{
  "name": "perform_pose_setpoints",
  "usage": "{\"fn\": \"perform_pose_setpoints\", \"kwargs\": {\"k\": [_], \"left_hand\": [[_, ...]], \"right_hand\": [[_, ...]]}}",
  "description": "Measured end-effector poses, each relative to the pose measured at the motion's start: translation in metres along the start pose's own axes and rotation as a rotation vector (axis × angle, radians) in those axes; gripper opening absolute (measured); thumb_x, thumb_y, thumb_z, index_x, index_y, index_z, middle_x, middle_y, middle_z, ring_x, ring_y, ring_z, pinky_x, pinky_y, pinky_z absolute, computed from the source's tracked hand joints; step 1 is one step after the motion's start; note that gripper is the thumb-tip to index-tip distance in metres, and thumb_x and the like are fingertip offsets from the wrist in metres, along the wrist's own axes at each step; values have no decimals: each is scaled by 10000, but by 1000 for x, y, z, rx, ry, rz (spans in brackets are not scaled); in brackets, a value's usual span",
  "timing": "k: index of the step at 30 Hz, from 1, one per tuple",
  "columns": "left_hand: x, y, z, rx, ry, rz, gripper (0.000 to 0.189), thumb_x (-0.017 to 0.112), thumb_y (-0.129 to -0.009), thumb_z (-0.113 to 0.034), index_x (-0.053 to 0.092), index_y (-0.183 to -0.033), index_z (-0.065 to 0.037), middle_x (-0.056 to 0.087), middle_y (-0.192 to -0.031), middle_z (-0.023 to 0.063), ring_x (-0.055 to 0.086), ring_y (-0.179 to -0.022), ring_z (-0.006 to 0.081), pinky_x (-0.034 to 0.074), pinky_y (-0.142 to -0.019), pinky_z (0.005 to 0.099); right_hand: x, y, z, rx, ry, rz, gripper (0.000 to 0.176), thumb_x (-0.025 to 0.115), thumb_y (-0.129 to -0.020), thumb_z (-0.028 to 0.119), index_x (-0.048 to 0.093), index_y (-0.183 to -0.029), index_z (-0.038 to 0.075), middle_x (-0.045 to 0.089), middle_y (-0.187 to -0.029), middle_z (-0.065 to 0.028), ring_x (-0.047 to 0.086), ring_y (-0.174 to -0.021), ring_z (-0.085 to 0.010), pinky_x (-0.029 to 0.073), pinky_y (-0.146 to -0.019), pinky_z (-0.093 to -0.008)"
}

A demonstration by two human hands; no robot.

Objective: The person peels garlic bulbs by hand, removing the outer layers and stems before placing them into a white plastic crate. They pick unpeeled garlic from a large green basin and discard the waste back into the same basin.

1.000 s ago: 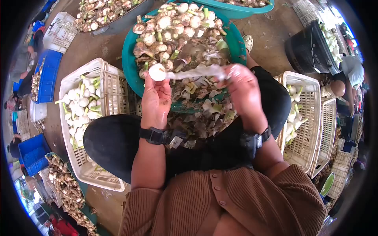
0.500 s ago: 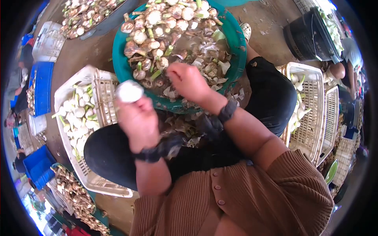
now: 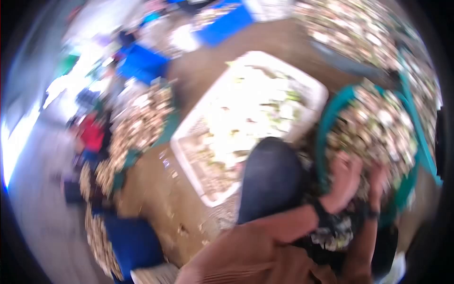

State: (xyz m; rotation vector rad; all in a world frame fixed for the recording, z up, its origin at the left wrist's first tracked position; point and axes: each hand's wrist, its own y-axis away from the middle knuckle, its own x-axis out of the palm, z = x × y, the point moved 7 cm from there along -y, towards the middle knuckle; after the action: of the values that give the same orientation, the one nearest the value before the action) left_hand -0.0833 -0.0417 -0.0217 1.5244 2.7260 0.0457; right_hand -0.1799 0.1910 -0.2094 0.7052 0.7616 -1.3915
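Motion blur covers the whole view. My left hand (image 3: 344, 184) is at the near left side of a round green tub (image 3: 325, 123), over the garlic bulbs (image 3: 373, 120) heaped in it. Close beside it on the right, my right hand (image 3: 378, 182) reaches into the same tub. Fingers of both hands are smeared, so I cannot make out whether anything is held. Left of my dark-clothed knee stands a white plastic crate (image 3: 189, 163) with pale, trimmed garlic bulbs (image 3: 250, 104), overexposed in the light.
A large pile of garlic (image 3: 350, 31) lies at the upper right. Blue crates (image 3: 142, 64) stand at the upper left, and a blue container (image 3: 132, 244) at the lower left. More garlic (image 3: 142, 116) is heaped beyond the brown floor (image 3: 151, 203). A blurred red shape (image 3: 92, 132) shows farther left.
My view has swung left, putting the tub on the right and the white crate mid-view. Both hands are now together at the tub; the white bulb in my left hand no longer shows.
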Motion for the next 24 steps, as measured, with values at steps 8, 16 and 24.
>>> {"fn": "perform_pose_setpoints", "kwargs": {"k": [8,16,24], "left_hand": [[3,19,17,-197,-118,199,401,548,-840,-344,498,-1115,-56,522,-978,153,553,-875,252,430,-744,361],[10,35,-12,19,-288,488,358,644,-699,-255,580,-1003,-77,504,-978,172,541,-894,337,433,-775,392],[18,34,11,1,-98,470,342,618,-717,-241,589,-987,-33,523,-1007,184,546,-917,307,432,-796,357]], "right_hand": [[-100,92,190,-135,-91,20,315,516,-803,30,539,-1115,-2,530,-1121,-202,542,-981,-340,423,-820,-374],[-124,125,218,-231,13,142,109,534,-746,29,562,-784,-69,588,-700,-212,562,-567,-248,420,-553,-360],[-86,108,141,156,-504,202,263,418,-855,175,529,-820,-61,537,-650,-80,468,-549,-147,417,-528,-319]]}}
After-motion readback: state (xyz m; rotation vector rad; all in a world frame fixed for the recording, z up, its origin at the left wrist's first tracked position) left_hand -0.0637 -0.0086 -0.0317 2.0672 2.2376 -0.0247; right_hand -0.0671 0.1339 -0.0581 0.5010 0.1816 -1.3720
